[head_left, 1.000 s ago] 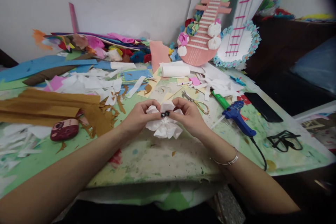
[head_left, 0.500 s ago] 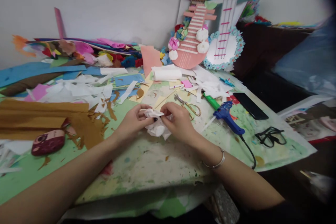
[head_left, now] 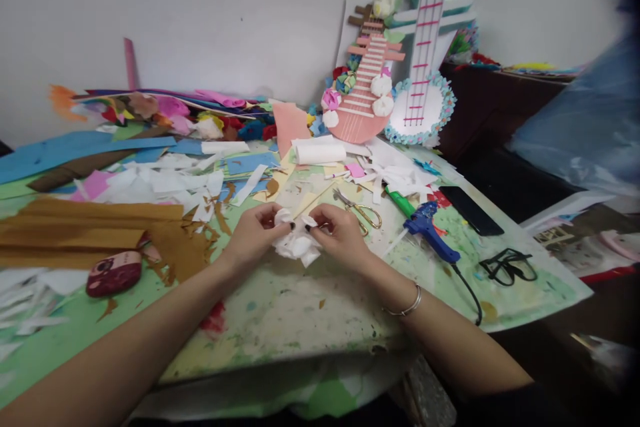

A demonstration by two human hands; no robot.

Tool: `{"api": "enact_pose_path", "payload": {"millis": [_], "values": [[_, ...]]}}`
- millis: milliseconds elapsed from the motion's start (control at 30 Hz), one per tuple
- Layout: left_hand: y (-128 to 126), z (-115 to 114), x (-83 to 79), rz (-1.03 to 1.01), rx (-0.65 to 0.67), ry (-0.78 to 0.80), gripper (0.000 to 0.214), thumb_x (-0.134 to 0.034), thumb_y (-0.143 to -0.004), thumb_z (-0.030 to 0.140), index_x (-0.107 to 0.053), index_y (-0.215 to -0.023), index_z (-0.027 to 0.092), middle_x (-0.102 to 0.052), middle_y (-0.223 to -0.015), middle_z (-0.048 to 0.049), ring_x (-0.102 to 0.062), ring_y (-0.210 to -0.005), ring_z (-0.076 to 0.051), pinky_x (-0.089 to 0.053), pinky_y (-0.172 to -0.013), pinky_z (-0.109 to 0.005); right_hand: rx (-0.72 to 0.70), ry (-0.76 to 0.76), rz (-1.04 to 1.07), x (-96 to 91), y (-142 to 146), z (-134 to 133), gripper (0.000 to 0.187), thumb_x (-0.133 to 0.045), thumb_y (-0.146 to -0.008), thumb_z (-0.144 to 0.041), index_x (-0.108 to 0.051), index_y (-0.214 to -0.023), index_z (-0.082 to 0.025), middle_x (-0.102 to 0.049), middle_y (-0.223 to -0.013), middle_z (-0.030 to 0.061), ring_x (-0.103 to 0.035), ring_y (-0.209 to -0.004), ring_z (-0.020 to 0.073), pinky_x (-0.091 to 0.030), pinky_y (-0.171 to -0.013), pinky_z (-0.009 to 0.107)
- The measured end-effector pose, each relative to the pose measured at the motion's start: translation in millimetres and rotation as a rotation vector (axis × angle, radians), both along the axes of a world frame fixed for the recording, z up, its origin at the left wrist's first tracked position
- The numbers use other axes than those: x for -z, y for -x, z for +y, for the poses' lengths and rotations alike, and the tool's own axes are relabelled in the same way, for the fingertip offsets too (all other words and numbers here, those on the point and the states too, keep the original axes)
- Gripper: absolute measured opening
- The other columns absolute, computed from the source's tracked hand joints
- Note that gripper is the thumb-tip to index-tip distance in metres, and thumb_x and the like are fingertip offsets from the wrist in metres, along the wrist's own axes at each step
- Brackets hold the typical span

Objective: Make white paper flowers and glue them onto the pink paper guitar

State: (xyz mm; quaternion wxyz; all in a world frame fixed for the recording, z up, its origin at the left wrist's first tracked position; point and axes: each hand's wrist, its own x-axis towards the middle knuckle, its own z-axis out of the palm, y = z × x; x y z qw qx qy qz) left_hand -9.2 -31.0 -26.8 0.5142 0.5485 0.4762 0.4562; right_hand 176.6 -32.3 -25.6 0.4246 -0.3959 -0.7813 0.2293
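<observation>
Both hands meet over a white crumpled paper flower (head_left: 299,245) just above the paint-stained table (head_left: 300,313). My left hand (head_left: 255,235) pinches its left side with thumb and fingertips. My right hand (head_left: 340,235) pinches its right side; a bangle circles that wrist. The dark-painted fingernails of both hands touch the paper at the top. The flower's underside is hidden by the fingers.
Scissors (head_left: 361,208) and a blue glue gun (head_left: 430,232) with its cord lie right of my hands. A black phone (head_left: 470,210), black glasses (head_left: 507,265), brown paper sheets (head_left: 95,230), white scraps, a white roll (head_left: 319,152) and two paper guitars (head_left: 370,90) surround them.
The paper flower has been squeezed into a smaller bundle between my hands. The view has shifted, so the table things sit a little lower and further left.
</observation>
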Motion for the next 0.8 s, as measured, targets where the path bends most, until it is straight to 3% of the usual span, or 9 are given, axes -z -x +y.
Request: {"api": "enact_pose_path", "payload": {"millis": [133, 267, 333, 433, 500, 633, 800], "values": [[0.4, -0.1, 1.0, 0.045, 0.066, -0.092, 0.017, -0.070, -0.066, 0.024, -0.061, -0.076, 0.014, -0.057, -0.067, 0.0041, -0.050, -0.059, -0.008, -0.039, -0.054, -0.017, 0.022, -0.031, -0.013, 5.3, 5.2, -1.0, 0.015, -0.053, -0.067, -0.008, -0.057, -0.077, -0.019, -0.057, -0.073, -0.0009, -0.050, -0.066, 0.0113, -0.039, -0.063, 0.023], [1.4, 1.4, 2.3, -0.029, 0.120, -0.004, 0.029, -0.074, -0.066, 0.034, -0.065, -0.084, 0.012, -0.061, -0.071, 0.0005, -0.054, -0.062, -0.011, -0.042, -0.056, -0.020, 0.060, 0.158, 0.087, 1.7, 7.1, -0.2, 0.009, -0.055, -0.067, -0.016, -0.050, -0.073, -0.021, -0.050, -0.065, -0.0043, -0.046, -0.060, 0.0107, -0.038, -0.056, 0.022], [2.3, 2.4, 1.9, -0.085, 0.134, 0.040, 0.037, -0.077, -0.064, 0.038, -0.066, -0.086, 0.011, -0.064, -0.073, -0.0016, -0.057, -0.063, -0.013, -0.044, -0.058, -0.022, 0.058, 0.224, 0.142, -4.3, 6.6, 3.9, 0.011, -0.057, -0.070, -0.023, -0.050, -0.080, -0.021, -0.054, -0.071, -0.0033, -0.050, -0.063, 0.0113, -0.040, -0.056, 0.022], [3.4, 2.9, -1.0, -0.146, 0.175, 0.051, 0.038, -0.079, -0.061, 0.039, -0.068, -0.085, 0.011, -0.067, -0.072, -0.0024, -0.059, -0.064, -0.014, -0.045, -0.060, -0.023, -0.028, 0.313, 0.160, -16.9, 7.1, 14.1, 0.026, -0.065, -0.068, -0.029, -0.054, -0.090, -0.019, -0.062, -0.088, 0.0005, -0.057, -0.078, 0.0136, -0.045, -0.068, 0.025], [4.4, 2.8, -3.8, -0.158, 0.188, 0.039, 0.035, -0.078, -0.060, 0.036, -0.069, -0.083, 0.012, -0.068, -0.072, -0.0020, -0.059, -0.063, -0.013, -0.045, -0.060, -0.022, -0.096, 0.356, 0.078, -24.2, 9.6, 21.9, 0.029, -0.072, -0.063, -0.029, -0.059, -0.086, -0.019, -0.064, -0.087, 0.0008, -0.058, -0.080, 0.0143, -0.045, -0.072, 0.027], [8.2, 5.7, -5.9, -0.097, 0.108, -0.045, 0.025, -0.076, -0.059, 0.027, -0.070, -0.078, 0.013, -0.069, -0.071, -0.0011, -0.058, -0.061, -0.012, -0.044, -0.060, -0.022, -0.116, 0.379, 0.000, -25.6, 16.7, 33.1, 0.019, -0.071, -0.061, -0.023, -0.060, -0.075, -0.017, -0.062, -0.072, -0.0011, -0.056, -0.068, 0.0124, -0.043, -0.064, 0.025], [11.9, 8.2, -1.2, 0.131, -0.013, -0.138, 0.020, -0.070, -0.060, 0.027, -0.069, -0.074, 0.013, -0.070, -0.070, -0.0038, -0.061, -0.064, -0.016, -0.046, -0.063, -0.025, -0.088, 0.352, 0.034, -9.1, 20.6, 29.3, 0.010, -0.062, -0.064, -0.020, -0.054, -0.069, -0.018, -0.055, -0.063, -0.0039, -0.050, -0.059, 0.0095, -0.039, -0.056, 0.022]]}}
